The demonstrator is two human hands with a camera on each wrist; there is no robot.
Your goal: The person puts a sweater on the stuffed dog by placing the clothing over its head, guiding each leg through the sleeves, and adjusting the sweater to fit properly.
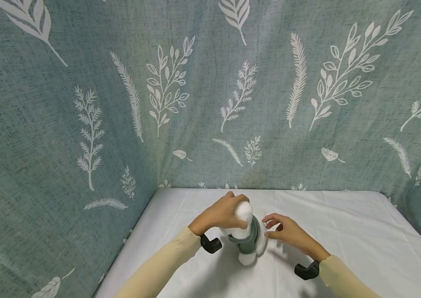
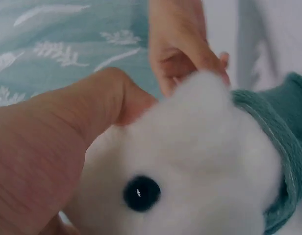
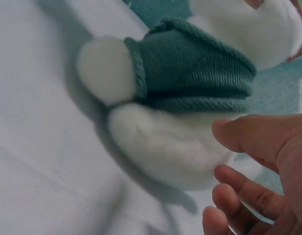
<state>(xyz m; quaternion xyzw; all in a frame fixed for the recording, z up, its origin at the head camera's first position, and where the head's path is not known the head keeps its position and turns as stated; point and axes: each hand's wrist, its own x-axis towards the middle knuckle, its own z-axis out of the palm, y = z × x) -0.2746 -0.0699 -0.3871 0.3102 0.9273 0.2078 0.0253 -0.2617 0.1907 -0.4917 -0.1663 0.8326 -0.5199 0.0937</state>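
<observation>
A white plush toy animal (image 1: pixel 247 259) in a green knitted sweater (image 1: pixel 248 245) is on the white cloth, its head tipped toward the left. My left hand (image 1: pixel 222 213) grips the head from above, thumb on one side and fingers on the other. The left wrist view shows a round black eye (image 2: pixel 142 194) close to the thumb. Beside the toy's lower body is my right hand (image 1: pixel 290 235), fingers loosely bent and spread. In the right wrist view, its thumb overlaps the edge of a plump white leg (image 3: pixel 161 144) below the sweater's hem.
A white cloth (image 1: pixel 307 211) with faint creases covers the table. Green fabric (image 1: pixel 203 161) printed with white leaves hangs behind it and along both sides. Each wrist carries a black device, such as the one (image 1: pixel 307 270) on the right.
</observation>
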